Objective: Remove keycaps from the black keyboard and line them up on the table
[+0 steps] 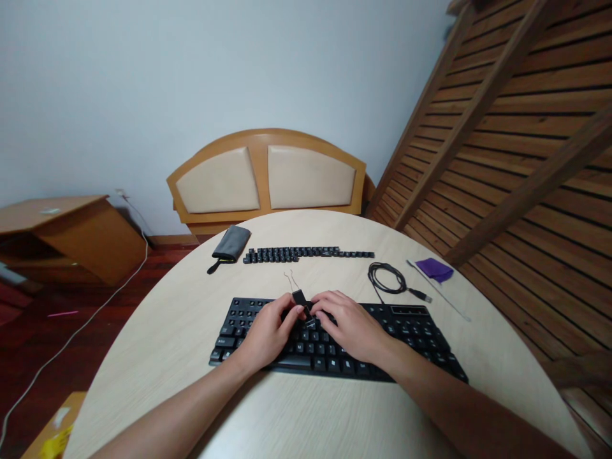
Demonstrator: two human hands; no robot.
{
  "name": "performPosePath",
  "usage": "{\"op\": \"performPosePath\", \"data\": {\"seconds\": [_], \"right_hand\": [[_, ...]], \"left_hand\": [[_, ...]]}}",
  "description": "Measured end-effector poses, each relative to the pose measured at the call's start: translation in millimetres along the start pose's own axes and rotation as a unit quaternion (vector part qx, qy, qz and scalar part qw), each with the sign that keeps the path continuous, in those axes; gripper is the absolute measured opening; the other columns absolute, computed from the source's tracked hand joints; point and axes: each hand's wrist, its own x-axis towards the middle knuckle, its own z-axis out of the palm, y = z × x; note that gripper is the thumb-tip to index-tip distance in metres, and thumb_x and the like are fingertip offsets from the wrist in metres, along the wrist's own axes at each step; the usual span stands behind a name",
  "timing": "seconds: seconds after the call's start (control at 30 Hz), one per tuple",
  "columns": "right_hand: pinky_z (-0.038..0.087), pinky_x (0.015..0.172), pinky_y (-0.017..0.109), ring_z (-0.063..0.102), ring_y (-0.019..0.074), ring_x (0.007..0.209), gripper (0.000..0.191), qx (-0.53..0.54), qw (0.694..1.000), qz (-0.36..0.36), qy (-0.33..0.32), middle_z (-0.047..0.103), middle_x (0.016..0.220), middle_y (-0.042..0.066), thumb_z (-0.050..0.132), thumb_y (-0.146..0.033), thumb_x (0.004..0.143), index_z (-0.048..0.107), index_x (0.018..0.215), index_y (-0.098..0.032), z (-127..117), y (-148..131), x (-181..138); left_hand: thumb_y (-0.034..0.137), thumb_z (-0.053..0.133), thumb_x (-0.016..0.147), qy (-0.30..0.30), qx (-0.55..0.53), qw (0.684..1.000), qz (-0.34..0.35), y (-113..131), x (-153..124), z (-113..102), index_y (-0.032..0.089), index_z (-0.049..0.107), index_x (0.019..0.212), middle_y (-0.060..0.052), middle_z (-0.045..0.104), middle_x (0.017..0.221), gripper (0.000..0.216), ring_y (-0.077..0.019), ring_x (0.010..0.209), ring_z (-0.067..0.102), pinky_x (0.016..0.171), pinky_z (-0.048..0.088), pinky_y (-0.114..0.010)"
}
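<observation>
A black keyboard point(294, 362) lies on the table, with bare switch spots at its upper left where keycaps are off. Above its middle, my left hand point(268, 331) pinches a keycap puller point(299, 297) by its black handle, thumb and fingers closed on it. The puller's two thin wire prongs point away from me. My right hand point(351, 322) rests over the keys just right of the handle, its fingers curled in close to the handle's lower end. Whatever lies between those right fingertips is hidden. Loose keycaps point(277, 254) stand in rows beyond the keyboard.
A grey pouch point(233, 242) sits at the back left of the round table point(167, 306). To the right are a coiled USB cable point(389, 290), a thin metal rod point(440, 290) and a purple cloth point(434, 269). Beyond the table stands a wooden headboard point(262, 178).
</observation>
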Motion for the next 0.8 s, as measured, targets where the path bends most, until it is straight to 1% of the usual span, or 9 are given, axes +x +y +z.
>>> {"op": "performPosePath", "data": {"seconds": [0.33, 0.6, 0.8], "right_hand": [[0.046, 0.094, 0.036, 0.057, 0.019, 0.105, 0.017, -0.007, 1.0, 0.003, 0.006, 0.064, 0.11, 0.004, 0.049, -0.018, 0.094, 0.065, 0.099, -0.023, 1.6, 0.1, -0.3], [0.046, 0.095, 0.038, 0.058, 0.0201, 0.106, 0.018, -0.005, 1.0, 0.001, 0.004, 0.064, 0.112, 0.005, 0.049, -0.017, 0.094, 0.066, 0.1, -0.023, 1.5, 0.3, -0.6], [0.045, 0.095, 0.037, 0.057, 0.0201, 0.106, 0.017, -0.003, 1.0, -0.002, 0.002, 0.064, 0.112, 0.005, 0.049, -0.017, 0.094, 0.065, 0.099, -0.022, 1.0, 0.6, -0.2]], "left_hand": [[0.033, 0.048, 0.096, -0.008, -0.011, 1.0, 0.009, 2.0, -1.7, -2.7, 0.017, 0.062, 0.084, -0.003, 0.07, 0.082, 0.025, -0.0187, 0.079, 0.062, 0.074, 0.043, -0.027], [0.036, 0.048, 0.096, 0.0, -0.008, 1.0, 0.014, 1.3, -2.0, -2.6, 0.017, 0.063, 0.082, -0.002, 0.068, 0.079, 0.028, -0.0186, 0.078, 0.061, 0.074, 0.043, -0.027], [0.034, 0.047, 0.096, -0.012, -0.007, 1.0, 0.013, 1.9, -1.0, -3.6, 0.016, 0.063, 0.08, -0.002, 0.067, 0.077, 0.028, -0.0177, 0.076, 0.059, 0.072, 0.043, -0.027]]}}
